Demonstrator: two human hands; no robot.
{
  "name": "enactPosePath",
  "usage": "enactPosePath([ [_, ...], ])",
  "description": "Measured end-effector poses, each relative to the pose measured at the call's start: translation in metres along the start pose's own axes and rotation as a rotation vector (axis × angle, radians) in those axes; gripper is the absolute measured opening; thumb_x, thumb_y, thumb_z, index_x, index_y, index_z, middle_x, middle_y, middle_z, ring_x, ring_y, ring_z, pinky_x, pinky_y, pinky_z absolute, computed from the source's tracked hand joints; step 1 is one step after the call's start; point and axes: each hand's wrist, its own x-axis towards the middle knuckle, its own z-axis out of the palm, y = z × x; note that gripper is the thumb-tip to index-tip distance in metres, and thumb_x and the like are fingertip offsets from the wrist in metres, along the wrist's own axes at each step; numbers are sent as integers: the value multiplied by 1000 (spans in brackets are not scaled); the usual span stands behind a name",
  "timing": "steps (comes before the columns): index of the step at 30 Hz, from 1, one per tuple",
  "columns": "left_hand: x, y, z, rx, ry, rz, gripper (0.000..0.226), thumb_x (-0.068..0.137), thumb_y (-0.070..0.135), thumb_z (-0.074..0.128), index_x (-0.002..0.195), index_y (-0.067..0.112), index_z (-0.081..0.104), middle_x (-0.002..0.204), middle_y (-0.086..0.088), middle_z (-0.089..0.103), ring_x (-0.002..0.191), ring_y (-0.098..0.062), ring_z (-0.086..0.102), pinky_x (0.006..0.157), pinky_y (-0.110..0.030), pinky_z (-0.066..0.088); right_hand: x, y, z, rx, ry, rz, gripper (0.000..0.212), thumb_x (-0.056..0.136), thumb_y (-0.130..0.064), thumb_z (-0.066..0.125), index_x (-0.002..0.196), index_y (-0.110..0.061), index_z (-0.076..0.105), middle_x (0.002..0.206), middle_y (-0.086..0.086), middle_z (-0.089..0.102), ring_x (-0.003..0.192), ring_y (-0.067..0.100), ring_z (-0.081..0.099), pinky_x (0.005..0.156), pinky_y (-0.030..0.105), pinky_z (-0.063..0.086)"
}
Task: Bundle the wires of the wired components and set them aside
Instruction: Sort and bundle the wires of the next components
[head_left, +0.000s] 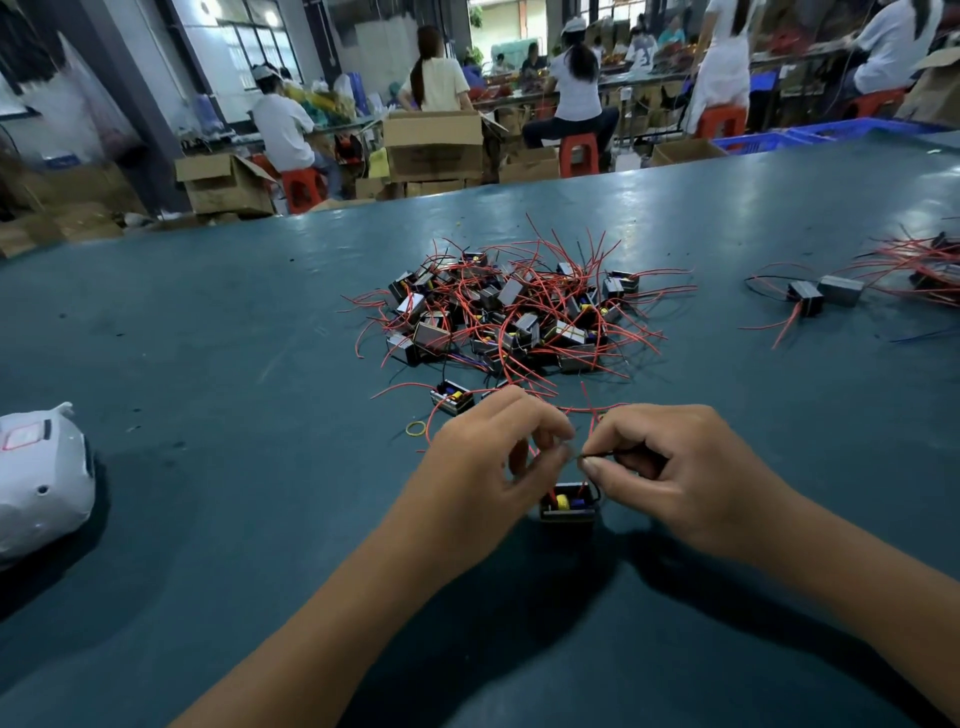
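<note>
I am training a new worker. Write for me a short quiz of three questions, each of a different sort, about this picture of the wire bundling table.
1. True or false: the left hand and the right hand both work on the wires of the component that stands between them.
2. Multiple choice: where does the yellow rubber band lie? A) on the big pile B) on the table, left of the left hand C) round the right wrist
3. Fill in: the right hand pinches a thin ____ wire.

Key: 1 true; 2 B; 3 black
</note>
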Motion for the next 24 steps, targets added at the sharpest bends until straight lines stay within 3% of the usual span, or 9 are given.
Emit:
enactPosePath([
  [2, 0, -7, -3, 24, 4, 101, 7, 91, 15, 71, 98, 16, 72, 95, 7, 59, 76, -3, 54, 68, -16, 44, 0, 2, -1, 30, 1, 21, 10, 83, -18, 67, 75, -24, 65, 63, -10, 55, 52, 3, 43, 53, 10, 32],
  [7, -2, -12, -4, 60, 3, 143, 13, 92, 26, 71, 101, 19, 77, 98, 4, 63, 87, -10, 60, 69, -38, 53, -1, 2, -1, 46, -13, 29, 7, 84, -22, 67, 77, -24, 66, 60, -11, 52, 50, 3, 40, 52, 10, 30],
  [13, 0, -9, -6, 196, 33, 257, 14, 93, 28, 70, 94, 17, 79, 92, 2, 68, 83, -17, 62, 63, -38, 51, -1, 1, 0, 37, -32, 23, 7, 85, -23, 67, 78, -23, 67, 61, -10, 53, 52, 5, 43, 53, 12, 31],
  [24, 2, -8, -12, 196, -17, 298, 17, 95, 26, 66, 94, 15, 78, 90, 3, 69, 78, -23, 59, 61, -40, 50, -1, -4, -1, 24, -51, 10, 7, 85, -22, 67, 79, -20, 68, 62, -2, 56, 55, 4, 44, 55, 9, 30],
])
